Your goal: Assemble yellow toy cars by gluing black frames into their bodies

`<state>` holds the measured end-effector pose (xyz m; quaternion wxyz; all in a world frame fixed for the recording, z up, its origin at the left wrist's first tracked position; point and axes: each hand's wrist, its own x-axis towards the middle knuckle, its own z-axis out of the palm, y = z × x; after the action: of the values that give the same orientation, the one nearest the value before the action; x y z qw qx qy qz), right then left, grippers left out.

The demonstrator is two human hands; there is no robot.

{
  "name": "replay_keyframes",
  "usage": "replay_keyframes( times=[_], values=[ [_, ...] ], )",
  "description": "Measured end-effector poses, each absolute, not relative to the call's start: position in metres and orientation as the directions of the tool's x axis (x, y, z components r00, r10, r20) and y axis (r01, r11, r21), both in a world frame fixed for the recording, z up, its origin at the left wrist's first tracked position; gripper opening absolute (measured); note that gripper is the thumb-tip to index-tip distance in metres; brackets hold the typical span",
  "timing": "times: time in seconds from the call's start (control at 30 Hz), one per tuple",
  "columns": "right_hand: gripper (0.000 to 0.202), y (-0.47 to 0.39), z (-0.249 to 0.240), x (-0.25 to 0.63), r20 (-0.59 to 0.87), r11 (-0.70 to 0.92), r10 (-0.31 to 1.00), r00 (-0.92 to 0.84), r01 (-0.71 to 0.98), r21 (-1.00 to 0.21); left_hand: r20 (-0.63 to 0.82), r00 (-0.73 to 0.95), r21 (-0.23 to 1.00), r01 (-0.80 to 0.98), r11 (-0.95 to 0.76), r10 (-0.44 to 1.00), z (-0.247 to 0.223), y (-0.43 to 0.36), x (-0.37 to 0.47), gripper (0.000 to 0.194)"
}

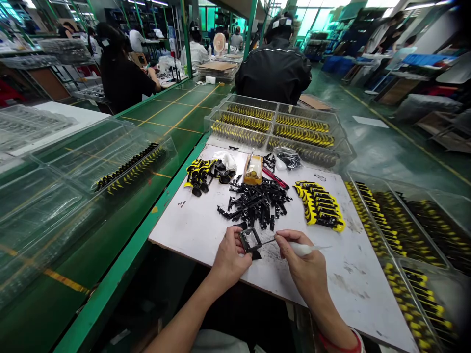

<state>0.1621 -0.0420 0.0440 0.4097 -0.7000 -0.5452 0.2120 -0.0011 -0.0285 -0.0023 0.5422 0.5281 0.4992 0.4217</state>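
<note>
My left hand [232, 252] is closed around the edge of a small black rectangular frame part [250, 240], tilted above the front of the white board. Between the thumb and fingertips of my right hand [307, 269] is a thin black strip [268, 241], its far end at the frame's right side. A white squeeze bottle [302, 248] with a fine nozzle shows at my right fingers; whether they grip it or it lies behind them I cannot tell. Just beyond both hands lies a loose pile of black plastic strips [257, 201].
On the white board [176, 223] are yellow-and-black parts [320, 206], another such cluster [200, 171], a red cutter [275, 177] and a small yellowish container [253, 169]. Clear trays [275, 125] of parts stand behind and right. A green conveyor [147, 191] runs left. A person [274, 63] sits ahead.
</note>
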Motion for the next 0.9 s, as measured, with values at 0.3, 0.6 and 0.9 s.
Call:
replay_keyframes(
  times=[0.3, 0.6, 0.9],
  values=[
    [0.027, -0.042, 0.051, 0.164, 0.158, -0.078, 0.923, 0.35, 0.573, -0.816, -0.106, 0.143, 0.992, 0.078, 0.096, 0.984, -0.003, -0.028, -0.001, 0.054],
    [0.026, -0.021, 0.067, 0.171, 0.194, -0.051, 0.866, 0.462, 0.467, -0.883, -0.126, 0.152, 0.992, 0.034, 0.122, 0.98, 0.001, -0.028, -0.003, 0.052],
    [0.025, 0.062, 0.092, 0.176, 0.54, 0.168, 0.725, 0.428, 0.65, -0.741, -0.117, 0.149, 0.993, 0.027, 0.115, 0.982, -0.007, -0.028, -0.001, 0.054]
  ],
)
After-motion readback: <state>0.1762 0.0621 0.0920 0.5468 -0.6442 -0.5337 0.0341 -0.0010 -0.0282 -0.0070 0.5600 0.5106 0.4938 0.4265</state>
